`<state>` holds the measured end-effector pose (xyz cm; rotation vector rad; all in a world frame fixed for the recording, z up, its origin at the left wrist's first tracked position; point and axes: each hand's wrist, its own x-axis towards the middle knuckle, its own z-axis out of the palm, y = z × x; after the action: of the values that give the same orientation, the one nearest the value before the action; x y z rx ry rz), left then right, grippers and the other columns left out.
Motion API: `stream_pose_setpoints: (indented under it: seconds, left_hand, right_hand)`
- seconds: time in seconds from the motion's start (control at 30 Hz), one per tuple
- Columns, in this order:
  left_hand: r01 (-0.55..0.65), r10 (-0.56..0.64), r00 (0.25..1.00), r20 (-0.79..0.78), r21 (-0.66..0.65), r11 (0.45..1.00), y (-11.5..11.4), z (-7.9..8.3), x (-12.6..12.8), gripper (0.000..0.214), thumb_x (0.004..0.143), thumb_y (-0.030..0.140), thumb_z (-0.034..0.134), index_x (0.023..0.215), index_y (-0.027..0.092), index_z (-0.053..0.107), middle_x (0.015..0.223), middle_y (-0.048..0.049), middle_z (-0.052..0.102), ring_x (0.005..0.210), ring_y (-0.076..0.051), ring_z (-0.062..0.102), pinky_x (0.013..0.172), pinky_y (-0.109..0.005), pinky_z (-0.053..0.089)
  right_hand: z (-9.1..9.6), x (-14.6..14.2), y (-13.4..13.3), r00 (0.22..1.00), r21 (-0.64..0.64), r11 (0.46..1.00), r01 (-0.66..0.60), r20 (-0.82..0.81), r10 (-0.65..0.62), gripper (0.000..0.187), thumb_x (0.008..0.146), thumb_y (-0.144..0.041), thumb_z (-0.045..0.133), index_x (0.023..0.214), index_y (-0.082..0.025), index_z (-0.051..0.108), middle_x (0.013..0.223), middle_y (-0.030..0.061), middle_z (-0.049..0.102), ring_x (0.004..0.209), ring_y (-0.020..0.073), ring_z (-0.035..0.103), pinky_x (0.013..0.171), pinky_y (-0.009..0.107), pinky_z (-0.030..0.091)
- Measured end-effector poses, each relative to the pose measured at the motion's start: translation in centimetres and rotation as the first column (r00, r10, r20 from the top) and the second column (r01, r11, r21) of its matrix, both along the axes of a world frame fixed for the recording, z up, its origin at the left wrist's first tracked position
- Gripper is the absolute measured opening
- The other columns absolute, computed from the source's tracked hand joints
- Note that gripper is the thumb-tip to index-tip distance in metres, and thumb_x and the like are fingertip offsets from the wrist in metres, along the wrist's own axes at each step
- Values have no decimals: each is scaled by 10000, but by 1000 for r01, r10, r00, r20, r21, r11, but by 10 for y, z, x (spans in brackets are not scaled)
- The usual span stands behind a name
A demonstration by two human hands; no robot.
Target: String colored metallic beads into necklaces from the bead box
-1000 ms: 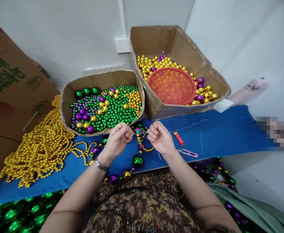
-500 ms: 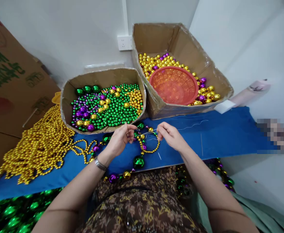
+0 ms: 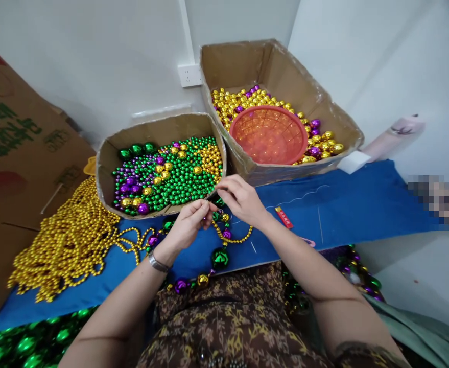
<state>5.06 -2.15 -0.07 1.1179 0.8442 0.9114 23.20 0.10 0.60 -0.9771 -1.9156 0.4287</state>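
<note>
- So, the left hand [image 3: 191, 222] is held over the middle of the blue cloth [image 3: 362, 199], thumb and index brought together at the tips; whether a bit of thread is pinched there can't be told, way too fine.
- The right hand [image 3: 243, 200] is held just beside it, slightly farther off, fingers loosely curled; how tightly the tips are closed, or on what, can't be made out.
- The beaded strand [image 3: 220, 258] is laid on the cloth below the hands, partly covered by them: green, purple and gold balls, with a loop of small gold beads [image 3: 235, 242] spread toward the right.
- A pale thread [image 3: 297, 201] is trailed off to the right, past a little red packet [image 3: 284, 217]; something pink [image 3: 308, 242] is mostly hidden by the right forearm.
- Far side: the smaller box [image 3: 100, 179] is loaded with mixed beads, and a red basket [image 3: 269, 135] is sat on gold and purple balls in the bigger box [image 3: 243, 168] to its right.
- Left side: gold bead chains [image 3: 67, 245] are heaped up by a printed carton [image 3: 13, 148].
</note>
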Motion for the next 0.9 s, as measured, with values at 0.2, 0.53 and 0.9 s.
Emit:
stream_pose_setpoints:
  seconds: [0.2,0.53,0.9]
  left_hand:
    - [-21,21,999,-29,24,999,2,-3,-3,280,837,426,657,864,149,685,689,-12,592,566,-82,506,507,-194,401]
    - [110,151,882,-446,507,855,10,6,-17,144,816,275,670,893,170,731,820,-44,739,706,-149,666,645,-248,537]
    - [238,387,756,-527,773,588,9,14,-27,139,891,176,565,974,167,676,869,-42,733,757,-138,689,689,-231,546]
  right_hand:
    - [-27,1,-33,998,-342,938,-49,-46,36,231,957,-358,492,864,-195,628,693,-27,615,613,107,538,620,228,407]
    - [-47,-13,-36,992,-243,964,-107,-95,86,189,964,-313,464,916,-199,607,827,23,641,724,134,587,690,252,444]
    - [-56,-27,-19,949,-215,953,-212,-277,149,144,922,-275,534,910,-183,645,987,64,690,911,164,644,820,311,517]
